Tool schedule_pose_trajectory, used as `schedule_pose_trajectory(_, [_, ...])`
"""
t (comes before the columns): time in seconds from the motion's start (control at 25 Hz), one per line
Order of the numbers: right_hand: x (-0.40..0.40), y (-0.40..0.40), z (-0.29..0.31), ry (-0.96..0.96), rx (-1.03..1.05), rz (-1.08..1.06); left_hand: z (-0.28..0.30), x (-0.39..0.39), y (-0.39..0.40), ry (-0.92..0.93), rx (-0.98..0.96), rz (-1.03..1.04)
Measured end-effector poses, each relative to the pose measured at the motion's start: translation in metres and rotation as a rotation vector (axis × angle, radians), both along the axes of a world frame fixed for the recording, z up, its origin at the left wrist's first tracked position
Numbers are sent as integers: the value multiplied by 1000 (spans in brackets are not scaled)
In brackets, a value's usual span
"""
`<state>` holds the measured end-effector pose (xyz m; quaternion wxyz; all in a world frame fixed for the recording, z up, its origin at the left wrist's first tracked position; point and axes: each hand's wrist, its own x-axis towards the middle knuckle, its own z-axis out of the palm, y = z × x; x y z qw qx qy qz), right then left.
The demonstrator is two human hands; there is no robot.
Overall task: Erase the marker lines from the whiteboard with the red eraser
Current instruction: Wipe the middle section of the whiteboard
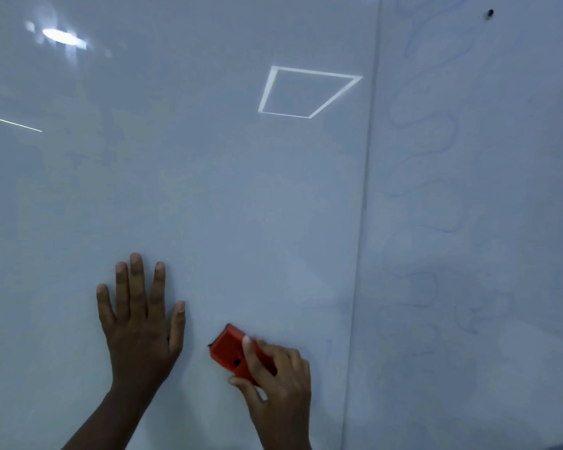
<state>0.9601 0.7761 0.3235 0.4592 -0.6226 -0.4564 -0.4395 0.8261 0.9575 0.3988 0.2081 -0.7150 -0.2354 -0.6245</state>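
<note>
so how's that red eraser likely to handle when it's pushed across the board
The red eraser looks like a stiff plastic block, probably light: the right hand holds it by fingertips alone. On the glossy whiteboard it should slide easily. Flat-sided, so unlikely to roll.

Dim, bluish light all round. The glossy whiteboard [208,190] throws back ceiling lights: a bright oval glare [61,36] upper left and a square outline reflection [306,92] near the middle. The right hand [273,375] is motion-blurred, the picture is soft throughout, and the panel seam [368,157] bows slightly.
</note>
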Motion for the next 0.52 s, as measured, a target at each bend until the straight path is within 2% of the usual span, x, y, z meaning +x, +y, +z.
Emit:
schedule_pose_trajectory(0.16, [7, -9, 9, 8, -32, -4, -10, -5, 4, 31, 35, 6])
schedule_pose_trajectory(0.36, [60, -50, 42, 531, 302, -78, -23, -7, 5, 35, 26, -23])
schedule_pose_trajectory(0.52, [58, -61, 17, 733, 453, -6, -29, -4, 3, 18, 5, -31])
